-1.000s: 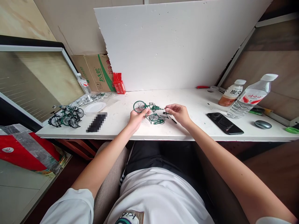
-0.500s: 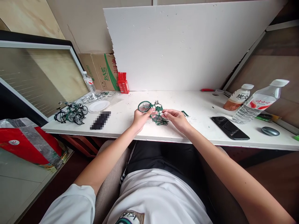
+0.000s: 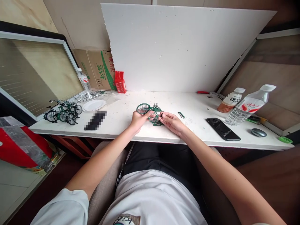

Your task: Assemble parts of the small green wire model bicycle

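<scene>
A small green model bicycle [image 3: 143, 108] is held over the front part of the table, its spoked wheel turned to the left. My left hand [image 3: 138, 121] is closed round its near side, thumb and fingers gripping the frame. At the bicycle's right side, my right hand [image 3: 173, 122] is closed in a pinch. A tiny dark piece [image 3: 160, 115] shows at its fingertips; its kind is too small to make out. Some of the frame and the second wheel are hidden behind the fingers. Just right of my right hand lies a loose thin green part [image 3: 181, 115].
Several finished model bicycles [image 3: 62, 112] cluster at the left, near a white plate [image 3: 94, 105] and a blurred dark item [image 3: 95, 120]. On the right are a phone [image 3: 222, 129], a mouse-like grey object [image 3: 258, 132] and two bottles [image 3: 248, 107]. A white board [image 3: 187, 47] stands behind.
My right hand has come a little closer to the bicycle, and a dark piece now shows at its fingertips. My left hand keeps its hold. The camera view has shifted slightly.
</scene>
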`<state>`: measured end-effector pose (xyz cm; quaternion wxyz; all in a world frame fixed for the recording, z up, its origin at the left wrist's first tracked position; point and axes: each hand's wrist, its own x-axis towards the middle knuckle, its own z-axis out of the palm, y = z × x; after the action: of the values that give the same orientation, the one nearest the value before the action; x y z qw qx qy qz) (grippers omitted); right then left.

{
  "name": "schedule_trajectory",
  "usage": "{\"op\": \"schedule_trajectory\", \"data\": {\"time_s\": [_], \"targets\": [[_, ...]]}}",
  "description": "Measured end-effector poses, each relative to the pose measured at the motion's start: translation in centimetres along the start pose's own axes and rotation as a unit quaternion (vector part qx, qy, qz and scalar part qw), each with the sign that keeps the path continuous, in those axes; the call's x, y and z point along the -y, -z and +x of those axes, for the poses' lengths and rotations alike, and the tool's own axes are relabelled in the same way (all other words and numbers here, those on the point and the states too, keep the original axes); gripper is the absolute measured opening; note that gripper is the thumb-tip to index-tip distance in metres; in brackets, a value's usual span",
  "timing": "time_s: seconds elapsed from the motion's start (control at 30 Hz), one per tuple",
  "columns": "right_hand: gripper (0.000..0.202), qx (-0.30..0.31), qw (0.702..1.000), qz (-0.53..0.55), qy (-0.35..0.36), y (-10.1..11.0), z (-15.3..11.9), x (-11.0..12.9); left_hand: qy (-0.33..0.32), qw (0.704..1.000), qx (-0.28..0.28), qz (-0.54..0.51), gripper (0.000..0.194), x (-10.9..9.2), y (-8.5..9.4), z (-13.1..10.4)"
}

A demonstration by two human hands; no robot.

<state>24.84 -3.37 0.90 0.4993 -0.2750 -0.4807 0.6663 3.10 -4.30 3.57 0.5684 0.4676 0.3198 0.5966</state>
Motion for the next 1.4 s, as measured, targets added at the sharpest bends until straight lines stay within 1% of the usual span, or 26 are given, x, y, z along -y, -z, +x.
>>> {"op": "schedule_trajectory", "data": {"time_s": [0.23, 0.43, 0.73, 0.97, 1.17, 1.4], "targets": [[0.033, 0.025, 1.0, 0.009, -0.007, 0.0, 0.0, -0.1, -0.004, 1.0, 0.005, -0.005, 0.049, -0.2, 0.2, 0.0], [0.033, -0.001, 0.999, 0.044, -0.018, -0.2, 0.0, -0.2, 0.01, 1.0, 0.002, -0.01, 0.05, 0.7, 0.5, 0.2], [0.032, 0.024, 0.998, 0.052, -0.032, -0.1, 0.0, -0.3, 0.037, 0.998, -0.003, -0.04, 0.051, 1.4, 1.2, 0.6], [0.031, 0.02, 0.997, 0.055, -0.047, 0.3, 0.0, -0.2, 0.052, 0.997, 0.0, -0.06, 0.046, 2.2, 1.4, 0.7], [0.03, 0.026, 0.997, 0.055, -0.055, 0.3, -0.2, 0.0, 0.045, 0.998, 0.012, -0.03, 0.052, 2.6, 1.4, 0.6], [0.024, 0.012, 0.997, 0.043, -0.057, 0.5, -0.1, -0.1, 0.031, 0.999, 0.021, 0.002, 0.057, 2.6, 1.2, 0.4]]}}
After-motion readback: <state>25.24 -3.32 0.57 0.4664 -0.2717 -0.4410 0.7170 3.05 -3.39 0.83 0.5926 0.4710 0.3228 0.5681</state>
